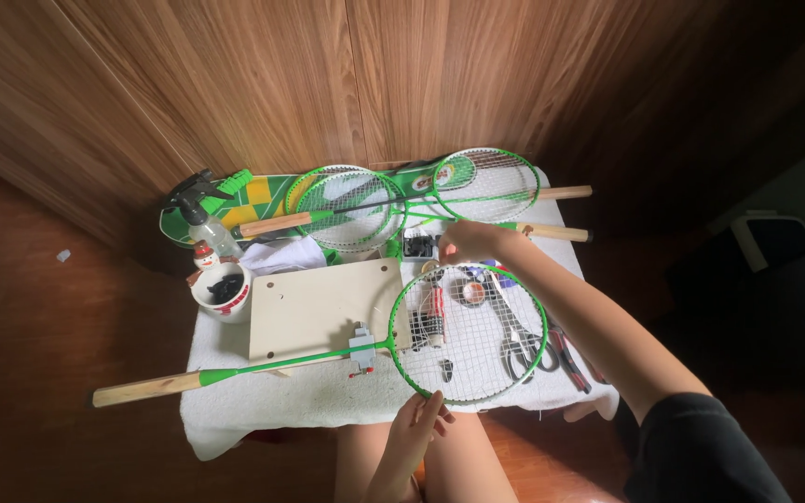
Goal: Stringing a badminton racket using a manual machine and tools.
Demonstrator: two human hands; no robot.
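A green badminton racket (470,332) with a white string bed and a wooden handle lies across a small white-covered table (291,396). My left hand (418,424) pinches the near edge of its round frame. My right hand (466,242) grips the far top of the same frame, fingers closed around it. A small grey clamp (361,346) sits on the racket shaft. Under the strings I see a tube of shuttlecocks (432,317), a tape roll (472,292), scissors (517,346) and pliers (570,359).
A pale wooden board (314,307) lies left of the racket head. Three more green rackets (393,200) and a green case rest at the back. A spray bottle (199,210), a white mug (221,291) with a snowman figure stand at the left. Wooden wall behind.
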